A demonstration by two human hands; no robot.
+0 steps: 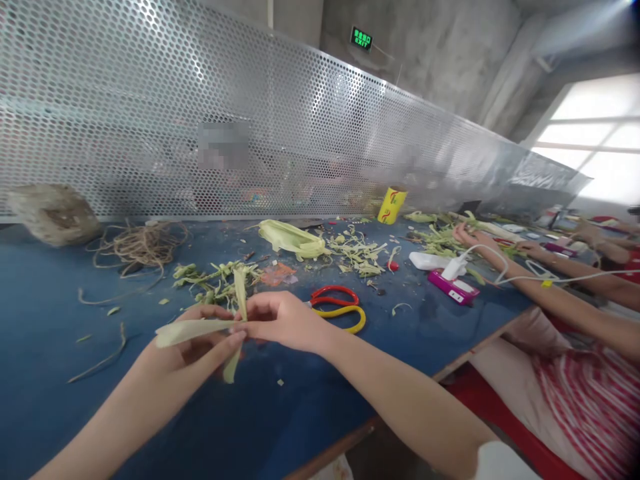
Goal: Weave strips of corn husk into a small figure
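Observation:
Pale green strips of corn husk [193, 331] cross between my hands above the blue table. My left hand [193, 353] pinches one husk strip, which points left over its fingers. Thumb and fingers of my right hand [280, 320] close on the same crossing, where another strip stands up and a short end hangs below. Just beyond my right hand lie scissors [356, 310] with one red and one yellow handle loop; their blades are mostly hidden. A heap of green husk scraps [215, 283] sits behind my fingers.
Tangled twine [143, 247] and a pale block-like lump [54, 215] are at left. Folded husks [293, 240] and cut scraps [363, 253] lie ahead. A yellow roll [392, 205] stands by the perforated metal screen [280, 133]. Right: a purple power strip [453, 287], cables, other people's arms [520, 273].

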